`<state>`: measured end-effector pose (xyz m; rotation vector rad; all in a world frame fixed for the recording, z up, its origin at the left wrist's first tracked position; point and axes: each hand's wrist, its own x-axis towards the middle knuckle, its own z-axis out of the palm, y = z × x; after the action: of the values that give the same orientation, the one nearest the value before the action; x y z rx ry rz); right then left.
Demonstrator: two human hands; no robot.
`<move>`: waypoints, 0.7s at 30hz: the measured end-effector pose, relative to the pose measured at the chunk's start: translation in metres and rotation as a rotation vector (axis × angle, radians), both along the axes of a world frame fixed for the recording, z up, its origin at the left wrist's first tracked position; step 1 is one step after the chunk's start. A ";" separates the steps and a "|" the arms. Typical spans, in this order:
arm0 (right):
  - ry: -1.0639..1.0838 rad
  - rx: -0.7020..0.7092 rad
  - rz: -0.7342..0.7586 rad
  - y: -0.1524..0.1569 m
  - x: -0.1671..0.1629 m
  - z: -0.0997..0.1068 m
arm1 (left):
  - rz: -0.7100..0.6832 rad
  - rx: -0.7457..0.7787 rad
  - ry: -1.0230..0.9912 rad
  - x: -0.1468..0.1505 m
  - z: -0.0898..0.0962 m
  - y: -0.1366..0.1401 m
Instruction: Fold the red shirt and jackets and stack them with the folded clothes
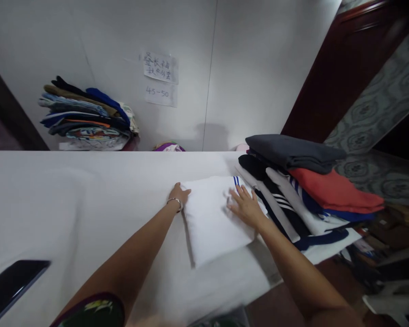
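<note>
A folded white garment [211,218] with two blue stripes near its far right corner lies on the white table. At its far left corner, my left hand [180,195], with a bracelet at the wrist, is closed on the edge, the thumb toward the cloth. My right hand [246,206] lies over the right part of the garment, fingers spread and palm down, just below the stripes. The fingers of my left hand are partly hidden.
Folded clothes, with a dark grey garment [293,152] and a red garment [337,190] on top, are piled at the right. Another clothes stack [88,113] stands beyond the white table [122,181]. A dark flat device [15,288] lies near left; paper signs [161,68] hang on the wall.
</note>
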<state>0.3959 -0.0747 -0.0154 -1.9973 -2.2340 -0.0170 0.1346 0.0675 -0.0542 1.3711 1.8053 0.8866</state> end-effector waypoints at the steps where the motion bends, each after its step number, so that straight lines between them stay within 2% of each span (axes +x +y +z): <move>1: 0.021 -0.073 -0.067 0.007 0.010 -0.007 | -0.003 -0.002 0.005 0.002 0.000 -0.002; 4: 0.124 -0.222 -0.188 0.019 0.032 -0.030 | 0.002 -0.008 -0.004 0.007 0.001 -0.006; 7: 0.177 -0.218 -0.193 0.020 0.040 -0.041 | 0.025 -0.020 -0.059 0.008 0.004 -0.005; 11: 0.221 -0.232 -0.195 0.019 0.037 -0.040 | 0.084 -0.040 -0.199 0.003 0.009 -0.007; 15: 0.298 -0.222 -0.196 0.021 0.041 -0.035 | 0.107 -0.113 -0.432 -0.010 0.014 -0.020; 18: 0.380 -0.112 -0.172 0.014 0.046 -0.032 | 0.089 -0.179 -0.602 -0.018 0.013 -0.035; 21: 0.442 0.157 -0.081 -0.012 0.038 -0.029 | 0.106 -0.223 -0.677 -0.023 0.012 -0.045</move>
<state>0.4340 -0.0864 -0.0441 -1.7963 -1.8176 0.2123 0.1116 0.0226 -0.0425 0.7143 1.3958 1.0148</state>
